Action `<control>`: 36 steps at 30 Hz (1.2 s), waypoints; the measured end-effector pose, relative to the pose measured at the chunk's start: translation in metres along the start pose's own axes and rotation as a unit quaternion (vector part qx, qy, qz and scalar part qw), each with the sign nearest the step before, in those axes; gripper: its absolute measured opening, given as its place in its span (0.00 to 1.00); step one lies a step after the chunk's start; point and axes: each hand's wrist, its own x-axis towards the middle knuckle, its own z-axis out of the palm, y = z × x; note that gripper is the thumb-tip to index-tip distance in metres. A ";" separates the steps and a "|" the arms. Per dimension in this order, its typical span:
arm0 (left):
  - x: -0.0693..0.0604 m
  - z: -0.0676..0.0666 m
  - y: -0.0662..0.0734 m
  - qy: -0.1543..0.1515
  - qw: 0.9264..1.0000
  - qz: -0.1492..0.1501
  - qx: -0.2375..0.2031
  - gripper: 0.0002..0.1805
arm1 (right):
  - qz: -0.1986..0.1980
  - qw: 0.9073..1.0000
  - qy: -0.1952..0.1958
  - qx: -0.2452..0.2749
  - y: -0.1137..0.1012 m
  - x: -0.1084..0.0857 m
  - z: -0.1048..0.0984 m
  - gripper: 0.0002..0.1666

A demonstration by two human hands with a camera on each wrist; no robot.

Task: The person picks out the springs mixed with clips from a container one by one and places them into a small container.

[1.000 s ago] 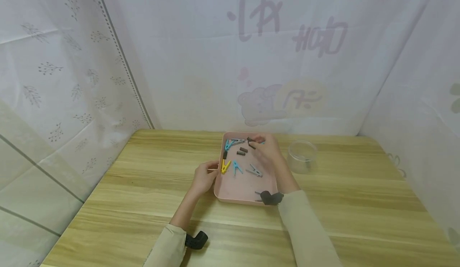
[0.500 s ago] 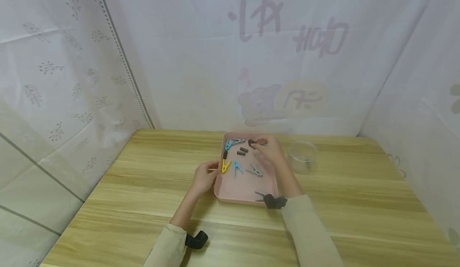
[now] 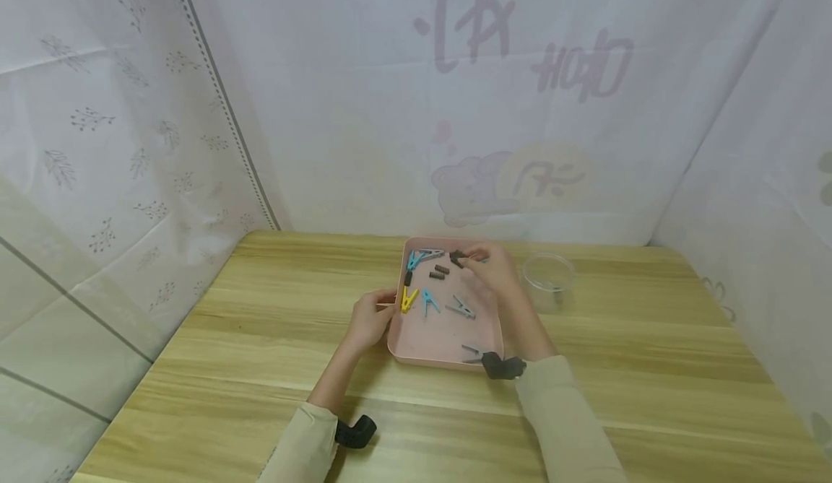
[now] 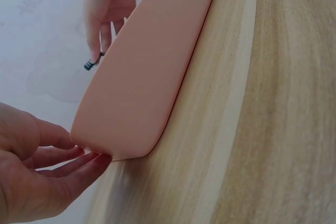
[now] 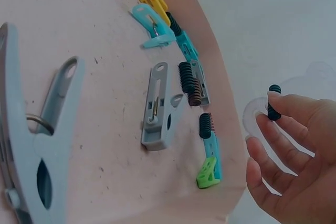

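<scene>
Near the far right corner of the pink tray [image 3: 425, 338], my right hand [image 3: 490, 270] pinches a black coil spring [image 5: 273, 109] between thumb and fingertips. My left hand [image 3: 368, 320] grips the tray's left edge; its thumb and fingers meet at the wall [image 4: 131, 72]. Several clothespins lie in the tray: a yellow one [image 3: 409, 300], blue ones such as this blue clothespin [image 3: 429, 301], grey ones such as this grey clothespin [image 3: 461, 308], and a green one [image 5: 208, 173]. Loose springs [image 3: 438, 273] lie among them. Part of the tray's right side is hidden by my right arm.
A round clear plastic container [image 3: 548, 281] stands on the wooden table [image 3: 273, 331] to the right of the tray, with something small and dark inside. A printed curtain [image 3: 351, 144] hangs behind and beside the table.
My right wrist and forearm have shifted slightly to the right, while the fingers stay at the tray's far right corner with the spring. My left hand and the tray stay in place.
</scene>
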 end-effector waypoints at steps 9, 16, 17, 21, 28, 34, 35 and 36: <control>0.000 -0.001 0.000 -0.003 1.000 0.000 -0.002 0.20 | -0.022 1.000 -0.004 -0.003 -0.004 -0.006 -0.006 0.16; 0.000 0.000 -0.001 -0.003 1.000 0.003 -0.004 0.20 | -0.030 1.000 -0.004 -0.007 -0.006 -0.012 -0.010 0.17; 0.000 0.000 -0.001 -0.003 1.000 0.004 -0.005 0.20 | -0.032 0.999 -0.003 -0.007 -0.007 -0.013 -0.011 0.18; 0.000 0.000 -0.001 -0.003 1.000 0.004 -0.006 0.20 | -0.037 0.999 -0.002 -0.006 -0.008 -0.015 -0.012 0.19; 0.000 0.000 -0.001 -0.004 1.000 0.003 -0.008 0.20 | -0.034 0.999 0.008 -0.009 -0.008 -0.018 -0.012 0.19; 0.000 0.000 -0.001 -0.001 1.000 -0.004 -0.005 0.20 | -0.032 0.999 0.015 -0.017 -0.007 -0.023 -0.014 0.19; 0.001 0.000 -0.001 -0.001 1.000 -0.007 -0.004 0.20 | -0.030 0.999 0.018 -0.023 -0.007 -0.023 -0.014 0.19; 0.001 0.000 -0.001 0.000 1.000 -0.006 -0.002 0.20 | -0.027 0.999 0.020 -0.028 -0.007 -0.024 -0.014 0.19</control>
